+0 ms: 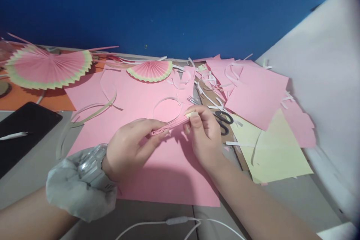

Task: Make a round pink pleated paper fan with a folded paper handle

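Observation:
Between both hands I hold a narrow strip of pleated pink paper (180,120), folded up tight, with a pale yellow end. My left hand (131,142) pinches its left end between thumb and fingers. At the yellow end, my right hand (206,133) presses it between thumb and fingertips. Under my hands lies a large pink paper sheet (146,180), with a curled thin paper strip (168,98) just behind the folded piece. Scissors with black handles (225,118) lie to the right of my right hand, their blades partly hidden.
Two opened pink-and-yellow pleated fans, a large one (52,65) and a smaller one (150,70), lie at the back. A black tablet (26,135) bears a white pen (13,135) at left. Pink sheets (257,90), a yellow sheet (281,157) and paper scraps cover the right. A white cable (146,223) runs in front.

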{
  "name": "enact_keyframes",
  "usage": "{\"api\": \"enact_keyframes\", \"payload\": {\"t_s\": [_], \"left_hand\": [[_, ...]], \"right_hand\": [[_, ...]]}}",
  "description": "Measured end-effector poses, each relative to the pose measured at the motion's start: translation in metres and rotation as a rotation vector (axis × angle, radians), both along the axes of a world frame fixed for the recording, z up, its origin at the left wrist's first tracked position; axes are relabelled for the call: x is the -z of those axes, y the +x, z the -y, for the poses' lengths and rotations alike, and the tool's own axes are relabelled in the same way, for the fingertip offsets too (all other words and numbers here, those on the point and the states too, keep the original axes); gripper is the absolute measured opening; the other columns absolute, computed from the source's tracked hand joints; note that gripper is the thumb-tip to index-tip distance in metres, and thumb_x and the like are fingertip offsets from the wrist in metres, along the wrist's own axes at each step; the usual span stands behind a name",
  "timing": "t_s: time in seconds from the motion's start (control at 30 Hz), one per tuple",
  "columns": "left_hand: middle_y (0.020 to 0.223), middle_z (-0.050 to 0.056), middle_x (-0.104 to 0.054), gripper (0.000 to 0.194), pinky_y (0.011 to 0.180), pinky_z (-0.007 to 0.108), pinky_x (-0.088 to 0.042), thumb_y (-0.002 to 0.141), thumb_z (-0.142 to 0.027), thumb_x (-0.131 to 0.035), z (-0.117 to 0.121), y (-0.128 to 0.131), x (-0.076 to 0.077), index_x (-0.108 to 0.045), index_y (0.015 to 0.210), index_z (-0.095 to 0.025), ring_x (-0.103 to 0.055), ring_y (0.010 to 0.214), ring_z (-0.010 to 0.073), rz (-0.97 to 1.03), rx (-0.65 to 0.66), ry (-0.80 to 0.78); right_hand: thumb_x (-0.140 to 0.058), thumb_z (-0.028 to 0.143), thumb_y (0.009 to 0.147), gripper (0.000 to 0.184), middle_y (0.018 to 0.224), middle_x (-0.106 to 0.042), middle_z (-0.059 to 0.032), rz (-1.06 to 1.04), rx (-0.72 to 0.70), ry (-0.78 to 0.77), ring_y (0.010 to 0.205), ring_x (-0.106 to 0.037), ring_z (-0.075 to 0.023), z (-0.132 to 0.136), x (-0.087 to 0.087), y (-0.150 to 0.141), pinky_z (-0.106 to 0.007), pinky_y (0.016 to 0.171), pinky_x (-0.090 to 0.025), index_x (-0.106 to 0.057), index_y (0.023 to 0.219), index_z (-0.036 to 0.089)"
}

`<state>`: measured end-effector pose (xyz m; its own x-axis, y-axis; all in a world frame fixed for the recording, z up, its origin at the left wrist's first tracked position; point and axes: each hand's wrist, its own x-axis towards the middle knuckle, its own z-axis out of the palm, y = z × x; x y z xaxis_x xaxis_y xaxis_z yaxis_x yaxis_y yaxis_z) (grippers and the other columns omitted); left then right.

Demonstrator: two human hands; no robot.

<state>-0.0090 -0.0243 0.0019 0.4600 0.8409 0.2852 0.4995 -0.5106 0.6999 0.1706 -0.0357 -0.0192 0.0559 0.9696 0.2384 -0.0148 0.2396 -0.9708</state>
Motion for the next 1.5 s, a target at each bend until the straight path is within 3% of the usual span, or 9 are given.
{"api": "enact_keyframes", "payload": {"t_s": [0.23,0.33,0.43,0.53,0.63,0.9,1.1,1.3,1.5], "left_hand": [[0.061,-0.003,-0.063,0.02,0.063,0.021,-0.044,0.087,-0.015,-0.05,-0.001,-0.003,-0.003,-0.059,0.069,-0.018,-0.058,0.062,0.0101,0.104,0.183,-0.088],[0.067,-0.003,-0.066,0.019,0.063,0.02,-0.045,0.089,-0.017,-0.048,-0.001,-0.003,-0.002,-0.06,0.075,-0.018,-0.06,0.063,0.0097,0.15,0.117,-0.204],[0.07,-0.002,-0.069,0.015,0.062,0.02,-0.045,0.09,-0.022,-0.051,-0.001,-0.002,-0.001,-0.062,0.081,-0.019,-0.06,0.063,0.0101,0.157,0.029,-0.266],[0.07,-0.001,-0.069,0.015,0.061,0.021,-0.046,0.09,-0.025,-0.052,-0.001,-0.002,-0.001,-0.063,0.082,-0.019,-0.061,0.062,0.0108,0.168,0.008,-0.267],[0.073,0.0,-0.07,0.015,0.062,0.021,-0.047,0.088,-0.028,-0.055,-0.003,-0.002,-0.001,-0.065,0.084,-0.018,-0.062,0.065,0.0118,0.152,0.006,-0.266],[0.075,0.0,-0.071,0.015,0.064,0.02,-0.048,0.088,-0.026,-0.056,-0.002,-0.004,0.003,-0.067,0.081,-0.018,-0.063,0.067,0.0115,0.171,0.027,-0.27],[0.085,0.0,-0.071,0.015,0.064,0.02,-0.049,0.088,-0.025,-0.056,-0.003,-0.003,0.001,-0.067,0.096,-0.021,-0.063,0.069,0.0108,0.218,0.048,-0.289],[0.076,0.001,-0.07,0.015,0.068,0.022,-0.049,0.089,-0.021,-0.053,-0.004,-0.003,-0.001,-0.066,0.081,-0.018,-0.064,0.071,0.0124,0.175,0.097,-0.247],[0.077,0.001,-0.071,0.012,0.064,0.022,-0.051,0.086,-0.026,-0.059,0.0,-0.005,0.001,-0.068,0.089,-0.019,-0.065,0.069,0.0125,0.289,0.001,-0.296]], "right_hand": [[-0.048,0.036,0.093,0.02,0.061,-0.043,0.0056,-0.107,-0.111,-0.092,0.053,-0.041,-0.0079,-0.002,0.004,-0.006,-0.021,0.049,-0.037,-0.054,0.081,0.021],[-0.047,0.04,0.093,0.021,0.062,-0.044,0.0054,-0.123,-0.122,-0.102,0.052,-0.043,-0.0083,-0.003,0.001,-0.004,-0.021,0.049,-0.039,-0.054,0.083,0.022],[-0.063,0.047,0.081,0.025,0.076,-0.053,0.0028,-0.119,-0.108,-0.076,0.063,-0.05,-0.0096,-0.004,-0.005,-0.003,-0.022,0.057,-0.045,-0.056,0.089,0.024],[-0.075,0.037,0.071,0.028,0.08,-0.056,0.0027,-0.063,-0.063,-0.054,0.072,-0.055,-0.0108,-0.005,-0.008,-0.004,-0.023,0.065,-0.048,-0.056,0.087,0.024],[-0.071,0.027,0.077,0.017,0.074,-0.056,0.0038,-0.033,-0.064,-0.07,0.065,-0.055,-0.0093,-0.003,-0.006,-0.005,-0.022,0.059,-0.047,-0.055,0.082,0.022],[-0.061,0.018,0.085,0.01,0.069,-0.059,0.0053,-0.116,-0.286,-0.077,0.061,-0.06,-0.0087,0.003,-0.001,-0.005,-0.024,0.057,-0.051,-0.052,0.083,0.021],[-0.068,0.02,0.08,0.013,0.073,-0.058,0.0046,-0.097,-0.265,-0.112,0.062,-0.058,-0.008,0.002,-0.005,-0.005,-0.021,0.054,-0.05,-0.055,0.085,0.021],[-0.062,0.018,0.085,0.01,0.068,-0.058,0.0052,-0.046,-0.298,-0.128,0.06,-0.058,-0.0084,0.007,-0.005,-0.007,-0.023,0.058,-0.049,-0.053,0.082,0.021],[-0.063,0.022,0.085,0.008,0.064,-0.055,0.0061,-0.08,-0.186,-0.122,0.055,-0.054,-0.0072,0.004,-0.008,-0.006,-0.021,0.054,-0.047,-0.055,0.082,0.021]]}}
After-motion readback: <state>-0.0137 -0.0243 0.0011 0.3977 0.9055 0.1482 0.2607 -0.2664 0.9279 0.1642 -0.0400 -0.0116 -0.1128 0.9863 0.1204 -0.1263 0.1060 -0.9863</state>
